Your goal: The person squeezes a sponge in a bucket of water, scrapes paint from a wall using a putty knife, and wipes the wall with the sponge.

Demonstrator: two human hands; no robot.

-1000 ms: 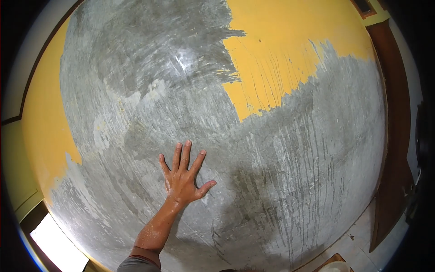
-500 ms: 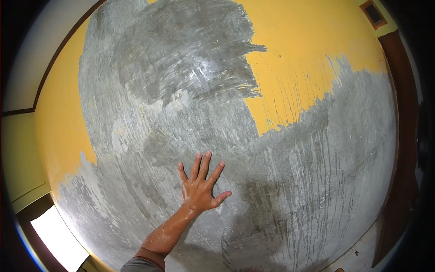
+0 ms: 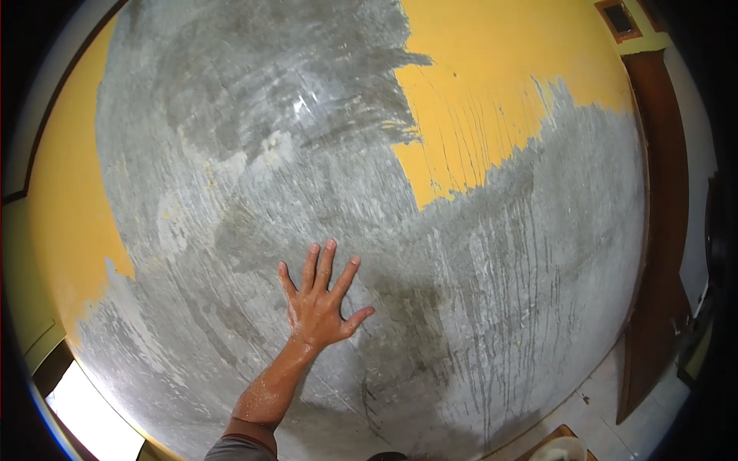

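My left hand (image 3: 317, 311) lies flat against the grey bare wall (image 3: 492, 253), its fingers spread and nothing held. Wet-looking specks cover the wrist and forearm, and a grey sleeve (image 3: 240, 447) shows at the bottom. Yellow paint (image 3: 469, 100) with a ragged edge covers the wall's upper right, and another yellow strip (image 3: 65, 192) runs down the left side. Dark drip streaks run down the grey surface to the right of the hand. My right hand is out of view.
At the lower right, a pale round container (image 3: 565, 449) stands on a brown wooden surface (image 3: 538, 453) above a tiled floor (image 3: 600, 407). Dark brown trim (image 3: 665, 200) borders the right side. A small framed opening (image 3: 618, 19) is at the upper right, and a bright opening (image 3: 92, 415) at the lower left.
The view has shifted, first one way and then back, so the wall and hand appear displaced together. My left hand keeps its spread pose on the wall. The pale container is in view again.
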